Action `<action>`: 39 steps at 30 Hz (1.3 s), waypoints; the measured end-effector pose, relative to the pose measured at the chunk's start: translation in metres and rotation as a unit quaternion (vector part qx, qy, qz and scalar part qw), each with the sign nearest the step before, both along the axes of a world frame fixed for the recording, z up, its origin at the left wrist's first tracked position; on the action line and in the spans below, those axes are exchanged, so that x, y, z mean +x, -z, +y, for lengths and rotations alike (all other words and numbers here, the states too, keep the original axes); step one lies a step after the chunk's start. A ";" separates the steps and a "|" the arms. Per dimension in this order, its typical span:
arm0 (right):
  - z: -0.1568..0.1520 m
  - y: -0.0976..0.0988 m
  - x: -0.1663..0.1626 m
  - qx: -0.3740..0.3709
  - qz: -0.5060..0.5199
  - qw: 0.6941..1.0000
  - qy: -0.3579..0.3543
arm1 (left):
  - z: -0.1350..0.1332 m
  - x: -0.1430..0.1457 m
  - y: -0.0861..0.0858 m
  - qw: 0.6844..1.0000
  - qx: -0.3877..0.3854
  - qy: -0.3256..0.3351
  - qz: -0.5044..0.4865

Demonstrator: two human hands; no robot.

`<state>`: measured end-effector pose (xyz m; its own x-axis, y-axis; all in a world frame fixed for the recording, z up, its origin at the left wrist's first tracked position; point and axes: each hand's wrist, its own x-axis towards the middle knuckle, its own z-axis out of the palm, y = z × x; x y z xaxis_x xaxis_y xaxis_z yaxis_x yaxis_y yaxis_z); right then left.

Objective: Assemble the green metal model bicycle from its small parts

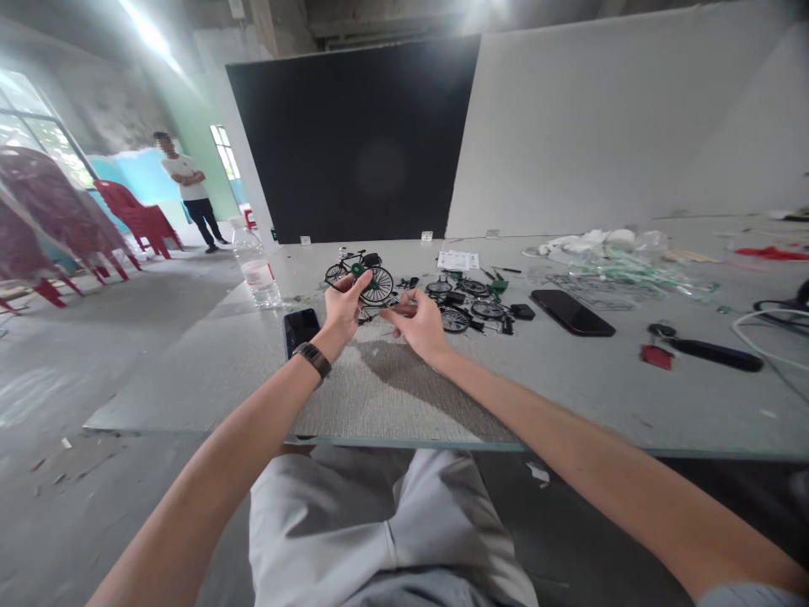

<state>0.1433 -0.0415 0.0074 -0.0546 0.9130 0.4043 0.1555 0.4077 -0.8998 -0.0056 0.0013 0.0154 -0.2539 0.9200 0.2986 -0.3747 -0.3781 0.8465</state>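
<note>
A small model bicycle (377, 285) with black spoked wheels and a green part is gripped in my left hand (345, 308), raised just above the table. My right hand (418, 324) is beside it, fingers pinched together; whatever lies between the fingertips is too small to make out. Just beyond my right hand, loose model bicycle parts (474, 287) lie in a cluster, with several spoked wheels and black and green pieces among them. A dark phone (299, 327) rests partly behind my left wrist.
At the left edge stands a plastic water bottle (254, 268). To the right are a black phone (572, 313), a black-handled tool (717, 354), a red piece (656, 357), a white cable (768, 346) and plastic wrapping (616, 244). A printed sheet (458, 260) lies behind the parts. A person (190, 185) stands far left.
</note>
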 end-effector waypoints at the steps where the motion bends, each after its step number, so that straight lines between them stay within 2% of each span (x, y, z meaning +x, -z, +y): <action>1: 0.002 0.001 0.000 -0.018 0.009 1.000 -0.004 | 0.000 0.000 0.000 1.000 -0.014 0.008 -0.012; 7: 0.010 0.006 -0.002 -0.089 0.043 0.995 -0.024 | 0.000 -0.001 -0.002 0.997 -0.043 0.058 -0.038; 13: 0.013 0.010 0.000 -0.097 0.027 0.993 -0.065 | -0.001 0.000 -0.002 0.993 -0.037 0.102 -0.035; 18: 0.015 0.013 0.001 -0.104 -0.003 0.992 -0.078 | 0.000 0.000 0.000 0.994 -0.035 0.103 -0.020; 21: 0.015 0.011 0.001 -0.082 -0.017 0.995 -0.055 | 0.001 0.000 0.001 0.995 -0.034 0.091 -0.011; 27: 0.019 -0.001 0.010 -0.033 0.048 0.998 0.017 | -0.001 0.003 0.003 0.996 -0.032 0.075 0.041; 32: 0.017 -0.007 0.017 0.048 -0.022 0.999 0.006 | -0.006 0.007 0.004 0.993 -0.010 0.072 0.094; 39: 0.017 -0.003 0.018 0.087 -0.076 0.993 0.005 | -0.008 0.008 0.005 0.989 0.017 0.067 0.134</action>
